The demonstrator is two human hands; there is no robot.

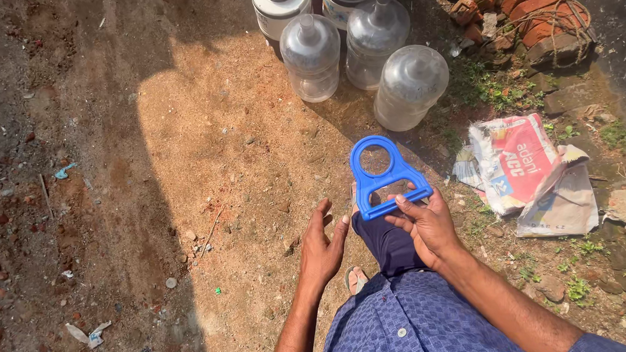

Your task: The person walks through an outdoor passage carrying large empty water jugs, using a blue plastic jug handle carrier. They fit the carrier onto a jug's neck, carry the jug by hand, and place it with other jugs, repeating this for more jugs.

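Blue handle [385, 178] pinched at its lower bar by right hand [427, 223], ring end toward jugs [364, 55], presumably for fitting. Left hand [324, 247] open, empty, just beside handle.

Glossy blue plastic handle [385, 175]; seemingly clear plastic jugs [410, 86].

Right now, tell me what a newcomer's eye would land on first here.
The blue handle stands out at centre, gripped by the right hand, while the left hand hangs open beside it. Above it, clear jugs stand clustered on the dirt, and a crumpled sack lies to the right.
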